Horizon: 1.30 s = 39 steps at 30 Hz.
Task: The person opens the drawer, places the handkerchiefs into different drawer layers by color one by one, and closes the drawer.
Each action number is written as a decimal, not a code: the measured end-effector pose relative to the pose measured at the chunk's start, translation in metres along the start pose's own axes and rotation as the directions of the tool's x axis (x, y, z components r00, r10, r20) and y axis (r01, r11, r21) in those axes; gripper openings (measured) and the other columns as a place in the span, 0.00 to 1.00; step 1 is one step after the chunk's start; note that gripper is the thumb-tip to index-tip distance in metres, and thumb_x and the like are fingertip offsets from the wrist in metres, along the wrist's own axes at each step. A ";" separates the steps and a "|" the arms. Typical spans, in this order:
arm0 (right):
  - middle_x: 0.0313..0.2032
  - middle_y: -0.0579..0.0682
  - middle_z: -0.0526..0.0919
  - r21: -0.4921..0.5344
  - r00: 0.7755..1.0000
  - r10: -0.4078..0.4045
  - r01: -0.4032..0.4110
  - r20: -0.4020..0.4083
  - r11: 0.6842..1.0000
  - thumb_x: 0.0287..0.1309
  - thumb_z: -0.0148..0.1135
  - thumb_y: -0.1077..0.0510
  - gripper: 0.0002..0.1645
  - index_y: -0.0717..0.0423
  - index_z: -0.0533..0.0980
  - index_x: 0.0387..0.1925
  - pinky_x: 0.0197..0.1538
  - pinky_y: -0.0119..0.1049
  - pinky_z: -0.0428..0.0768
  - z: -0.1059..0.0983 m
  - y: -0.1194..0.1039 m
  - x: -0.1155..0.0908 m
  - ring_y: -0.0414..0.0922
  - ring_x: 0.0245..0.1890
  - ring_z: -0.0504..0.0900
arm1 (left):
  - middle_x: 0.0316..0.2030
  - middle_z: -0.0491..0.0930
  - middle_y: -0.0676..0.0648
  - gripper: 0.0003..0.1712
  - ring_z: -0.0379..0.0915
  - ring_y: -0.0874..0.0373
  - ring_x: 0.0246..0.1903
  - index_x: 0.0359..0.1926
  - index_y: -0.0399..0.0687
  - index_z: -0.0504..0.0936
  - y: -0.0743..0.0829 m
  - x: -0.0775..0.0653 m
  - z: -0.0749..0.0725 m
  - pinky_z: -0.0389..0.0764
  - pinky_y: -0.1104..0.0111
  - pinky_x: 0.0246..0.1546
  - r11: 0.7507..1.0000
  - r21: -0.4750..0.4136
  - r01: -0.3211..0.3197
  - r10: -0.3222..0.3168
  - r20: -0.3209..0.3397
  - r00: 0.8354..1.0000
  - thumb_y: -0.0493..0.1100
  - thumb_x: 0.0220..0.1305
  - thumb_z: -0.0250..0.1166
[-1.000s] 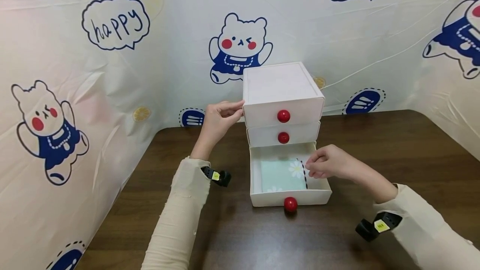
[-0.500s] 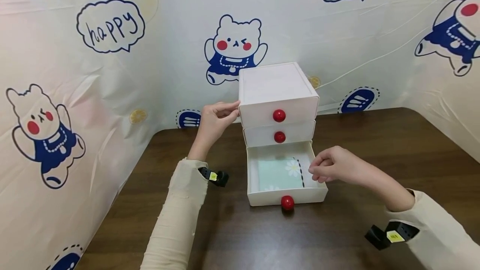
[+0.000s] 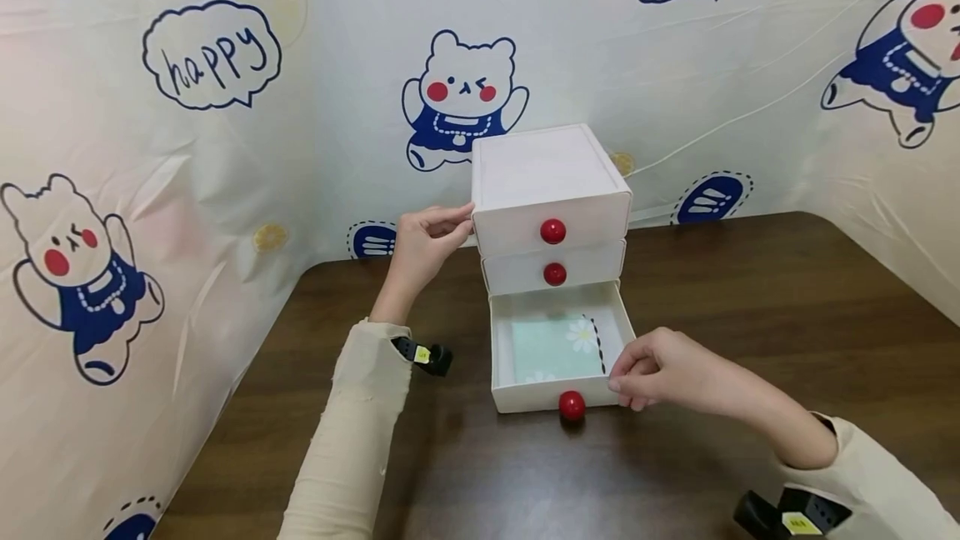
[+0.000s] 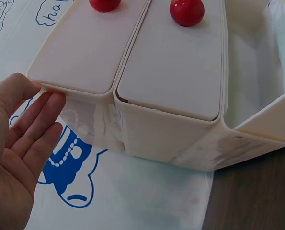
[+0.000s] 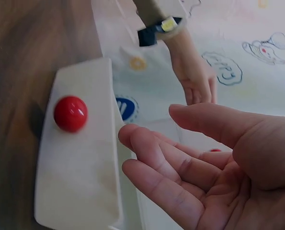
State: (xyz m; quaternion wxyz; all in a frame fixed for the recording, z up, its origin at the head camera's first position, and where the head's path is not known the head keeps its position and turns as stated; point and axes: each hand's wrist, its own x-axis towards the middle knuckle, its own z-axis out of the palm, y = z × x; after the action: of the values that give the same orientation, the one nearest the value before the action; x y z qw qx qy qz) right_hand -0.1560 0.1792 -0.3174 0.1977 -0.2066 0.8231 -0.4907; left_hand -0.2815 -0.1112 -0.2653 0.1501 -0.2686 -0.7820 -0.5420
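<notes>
A white drawer cabinet [image 3: 551, 169] with round red knobs stands on the table. Its bottom drawer [image 3: 517, 397] is pulled out; the two above are closed. Inside lies a flat pale-green piece [image 3: 551, 348] with white daisies and a black-and-white line along its right edge. My left hand [image 3: 422, 248] touches the cabinet's upper left edge, its thumb tip at the corner and fingers fairly straight along the side in the left wrist view. My right hand [image 3: 667, 373] is at the drawer's front right corner, fingers loosely bent, thumb apart, holding nothing in the right wrist view.
The brown wooden table [image 3: 450, 473] reaches to a pale cloth backdrop [image 3: 337, 107] printed with bears and "happy" bubbles, close behind the cabinet. The open drawer's red knob [image 3: 572, 407] juts out over the table. A black camera [image 3: 431, 357] sits on the left wrist.
My right hand has moved from over the drawer's right side down toward its front right corner. The left hand keeps its place on the cabinet. The head view has shifted slightly.
</notes>
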 end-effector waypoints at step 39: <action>0.17 0.53 0.80 0.098 0.999 0.021 -0.018 -0.033 0.995 0.59 0.58 0.56 0.18 0.67 0.76 0.20 0.23 0.38 0.80 0.066 0.050 0.029 0.46 0.18 0.79 | 0.37 0.81 0.38 0.15 0.78 0.51 0.35 0.47 0.33 0.79 0.000 -0.001 -0.001 0.78 0.73 0.37 1.000 0.020 0.008 -0.008 -0.008 1.000 0.29 0.57 0.62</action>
State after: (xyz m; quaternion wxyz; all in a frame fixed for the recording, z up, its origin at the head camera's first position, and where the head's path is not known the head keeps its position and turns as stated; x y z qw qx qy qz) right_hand -0.1526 0.1376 -0.3945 0.1983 -0.1803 0.8032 -0.5320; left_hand -0.2806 -0.1129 -0.2657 0.1536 -0.2619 -0.7878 -0.5359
